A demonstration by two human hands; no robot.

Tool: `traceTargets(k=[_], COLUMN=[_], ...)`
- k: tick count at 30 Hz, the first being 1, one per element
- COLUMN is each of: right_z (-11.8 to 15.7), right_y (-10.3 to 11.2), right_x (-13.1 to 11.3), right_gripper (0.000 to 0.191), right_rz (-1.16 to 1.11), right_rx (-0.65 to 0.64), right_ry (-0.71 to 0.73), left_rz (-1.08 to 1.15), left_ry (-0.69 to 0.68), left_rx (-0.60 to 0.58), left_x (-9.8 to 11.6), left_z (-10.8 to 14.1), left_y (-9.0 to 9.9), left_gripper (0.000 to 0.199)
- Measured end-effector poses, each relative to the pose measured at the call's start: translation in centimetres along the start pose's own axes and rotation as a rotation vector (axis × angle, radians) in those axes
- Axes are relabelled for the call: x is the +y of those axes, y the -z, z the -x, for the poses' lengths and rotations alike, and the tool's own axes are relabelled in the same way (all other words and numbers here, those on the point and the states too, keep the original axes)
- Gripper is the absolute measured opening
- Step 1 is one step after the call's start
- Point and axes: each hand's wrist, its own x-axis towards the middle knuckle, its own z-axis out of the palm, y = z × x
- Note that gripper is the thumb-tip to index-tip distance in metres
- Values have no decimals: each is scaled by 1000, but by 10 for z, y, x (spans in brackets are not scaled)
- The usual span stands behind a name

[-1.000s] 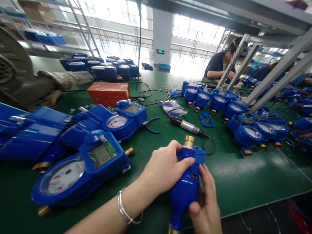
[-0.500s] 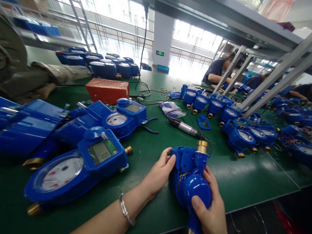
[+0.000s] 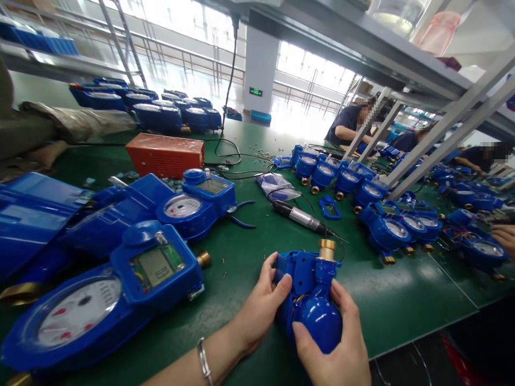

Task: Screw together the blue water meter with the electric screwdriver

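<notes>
A blue water meter (image 3: 322, 316) with a brass threaded end is held between both hands at the table's front edge, its rounded back facing up. My left hand (image 3: 263, 300) grips the flat housing on its left side, thumb on top. My right hand (image 3: 341, 338) wraps round the rounded body from the right, thumb across it. Behind the meter lies an electric screwdriver (image 3: 300, 215) with a black and silver body. A larger-looking meter with a display (image 3: 156, 268) lies to the left, and two small screws (image 3: 224, 275) rest between it and my left hand.
An orange-red box (image 3: 164, 155) with a cable stands at the back left. Pliers handles (image 3: 243, 214), a plastic bag (image 3: 277, 186) and a blue frame (image 3: 330, 207) lie mid-table. Rows of meters (image 3: 396, 228) line the right, below slanted metal posts. People sit at the far right.
The view has shifted, so the table items appear further left. Both hands still hold the meter, and my right thumb has moved left across its rounded body.
</notes>
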Motion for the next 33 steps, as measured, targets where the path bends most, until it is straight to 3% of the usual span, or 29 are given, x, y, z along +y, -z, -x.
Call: traceTargets(k=[3,8,12,14,16,21,27,30,33], right_z=[2,-1,-15,-24,-32,-43,-46,-44,-41], right_y=[-6,-10,3,10,16,16,7,4,4], right_x=[3,15,26,28,27,15,18,20,23], right_gripper=[55,41,47,51,48,33,52,61,58], right_rz=[-24,-125,-71,-15,2,-20,34,-36,-241], right_rx=[68,101,-141,-278,-327,-270,-295,-317,-361], right_ry=[97,385,668,820,894,884,774,714,534], left_rz=[40,122,132,119,123,232,519,515,410], left_ry=[25,114,163,181,196,244,296,276,227], left_rx=[8,-64,-108,-147,-179,-187,-321,-269,-207], left_x=[-2,6,11,12,12,18,27,20,16], left_z=[0,-3,-4,-5,-7,-13,-17,-15,-11], left_y=[4,5,5,7,9,14,18,25,27], left_gripper=[76,63,67,55,43,40,64,69,90])
